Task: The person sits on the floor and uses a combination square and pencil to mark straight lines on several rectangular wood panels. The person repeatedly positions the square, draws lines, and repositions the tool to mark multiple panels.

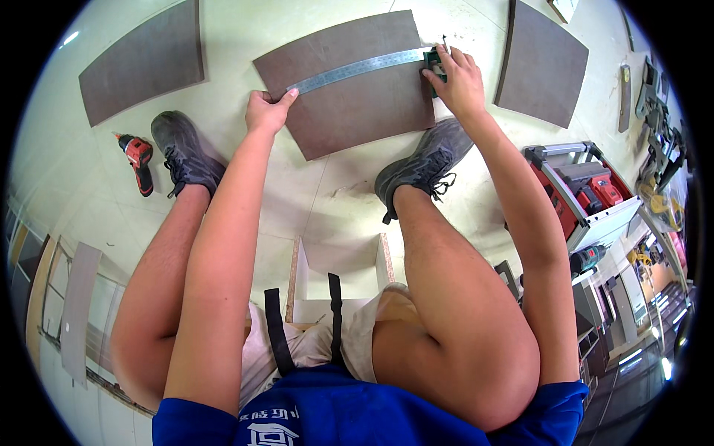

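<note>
A brown rectangular board (364, 115) lies flat on the floor between my feet. A steel ruler (357, 68) runs across it from left to right. My left hand (266, 111) is closed at the board's left edge, its thumb pressed on the ruler's end and its fingers partly hidden. At the board's right edge, my right hand (461, 80) is closed around a green tool head (431, 58) at the ruler's other end. A thin pencil-like stick (446, 43) with a dark tip sticks up beside its fingers. Part of the green head is hidden by the hand.
Further brown boards lie at the left (145, 63) and right (543, 67). A red cordless drill (137, 156) rests by my left shoe (182, 149). A toolbox (580, 189) with red tools stands at right. An open chipboard-edged box (338, 260) sits between my legs.
</note>
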Demonstrator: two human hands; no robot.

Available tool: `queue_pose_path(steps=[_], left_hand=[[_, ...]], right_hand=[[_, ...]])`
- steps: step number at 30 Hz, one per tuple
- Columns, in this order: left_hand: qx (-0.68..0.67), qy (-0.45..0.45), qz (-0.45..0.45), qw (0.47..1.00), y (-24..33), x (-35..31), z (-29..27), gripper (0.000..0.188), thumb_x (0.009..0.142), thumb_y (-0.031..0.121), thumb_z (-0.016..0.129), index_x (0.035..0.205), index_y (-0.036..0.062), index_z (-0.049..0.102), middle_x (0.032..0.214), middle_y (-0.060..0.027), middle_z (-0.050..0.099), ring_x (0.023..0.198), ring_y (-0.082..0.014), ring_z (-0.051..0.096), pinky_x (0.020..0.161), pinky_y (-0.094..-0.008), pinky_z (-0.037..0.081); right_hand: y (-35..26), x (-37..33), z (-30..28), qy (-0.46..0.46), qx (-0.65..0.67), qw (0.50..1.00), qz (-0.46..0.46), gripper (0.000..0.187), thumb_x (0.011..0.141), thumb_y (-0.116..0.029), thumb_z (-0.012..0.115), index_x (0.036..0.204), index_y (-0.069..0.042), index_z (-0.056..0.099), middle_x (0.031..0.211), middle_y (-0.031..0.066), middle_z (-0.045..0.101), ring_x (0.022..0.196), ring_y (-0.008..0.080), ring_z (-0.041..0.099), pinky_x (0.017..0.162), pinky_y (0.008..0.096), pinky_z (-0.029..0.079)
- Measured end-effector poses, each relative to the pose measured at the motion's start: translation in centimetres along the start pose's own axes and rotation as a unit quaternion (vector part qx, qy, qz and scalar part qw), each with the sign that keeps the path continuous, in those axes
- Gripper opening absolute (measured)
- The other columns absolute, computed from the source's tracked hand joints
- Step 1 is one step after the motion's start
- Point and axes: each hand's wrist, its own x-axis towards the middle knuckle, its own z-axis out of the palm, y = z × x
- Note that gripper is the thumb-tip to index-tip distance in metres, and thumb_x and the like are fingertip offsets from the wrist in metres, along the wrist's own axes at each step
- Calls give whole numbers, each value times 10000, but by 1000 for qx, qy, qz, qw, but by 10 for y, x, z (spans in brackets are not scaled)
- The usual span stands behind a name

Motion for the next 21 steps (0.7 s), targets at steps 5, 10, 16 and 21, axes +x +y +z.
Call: queue_pose_path(steps=[5,10,16,21], left_hand=[[-17,-16,-15,1000,5,-2,-1,674,777,447,880,1115,-7,515,1079,-138,649,945,-226,668,698,-383,613],[-21,-18,-30,999,8,-6,-4,668,770,451,885,1111,14,512,1091,-129,643,975,-229,662,730,-409,617],[-21,-24,-29,999,10,-6,-4,671,763,467,885,1092,15,514,1077,-126,642,940,-221,660,699,-401,614],[-7,-10,-13,1000,3,-2,-3,669,762,478,884,1069,12,515,1031,-118,648,876,-209,661,664,-381,608]], right_hand=[[1,0,-1,12,-8,1000,-11,583,868,-346,749,1349,-42,617,1217,141,648,1120,335,587,958,424,484],[3,0,3,-5,-9,1000,-2,594,868,-370,737,1367,-80,599,1312,122,612,1199,322,561,998,439,455],[4,-1,3,-3,-10,1000,-3,596,858,-358,749,1362,-77,602,1315,121,612,1192,323,566,998,440,457],[2,0,2,-4,-9,1000,-4,591,855,-351,754,1357,-75,606,1316,119,613,1191,322,566,999,442,459]])
